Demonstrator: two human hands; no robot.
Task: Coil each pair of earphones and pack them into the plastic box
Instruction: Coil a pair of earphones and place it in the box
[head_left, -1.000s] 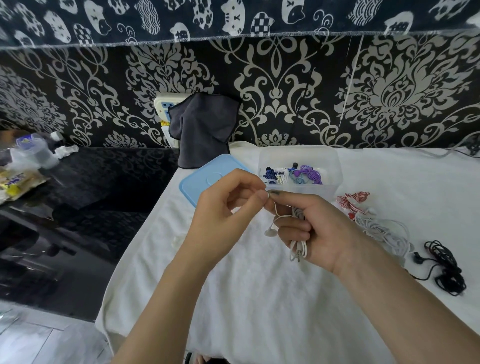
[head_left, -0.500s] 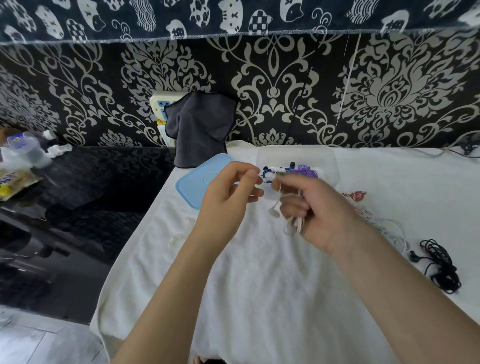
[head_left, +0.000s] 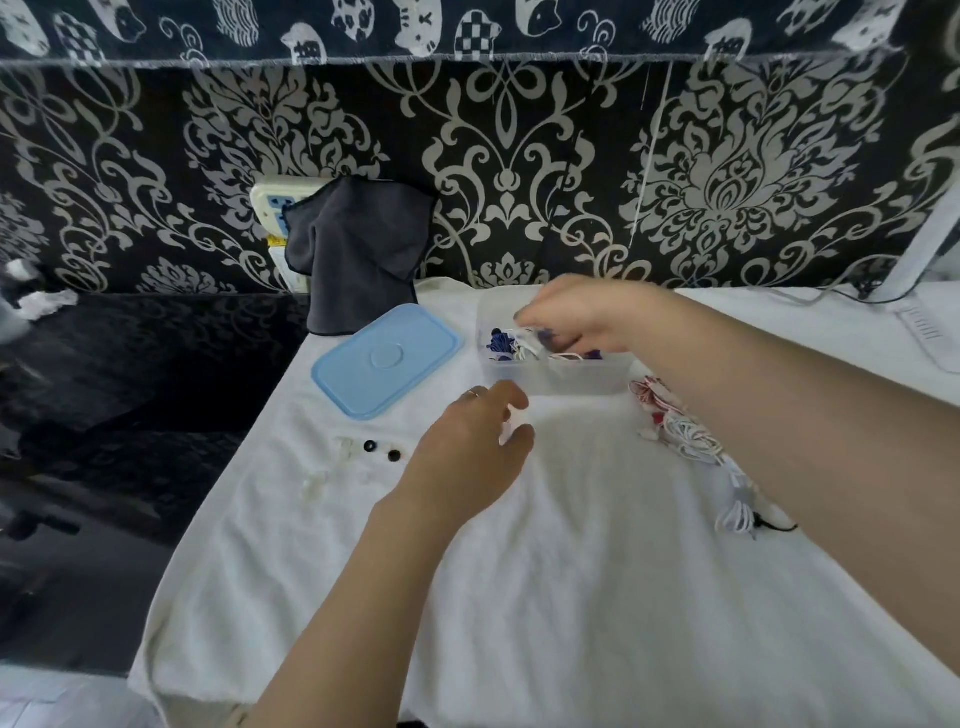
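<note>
Some coiled earphones (head_left: 506, 344) already lie in the plastic box (head_left: 558, 376) at the bench's far edge, the right hand (head_left: 582, 319) reaches in, its grip blurred, the left hand (head_left: 470, 447) hangs loose, and tangled earphones (head_left: 685, 436) wait near the right edge.

Motion blur smears the right hand (head_left: 576, 319) inside the clear plastic box (head_left: 561, 379); its fingertips hide what they touch. The right forearm covers part of the tangled white earphone cables (head_left: 691, 436).
</note>
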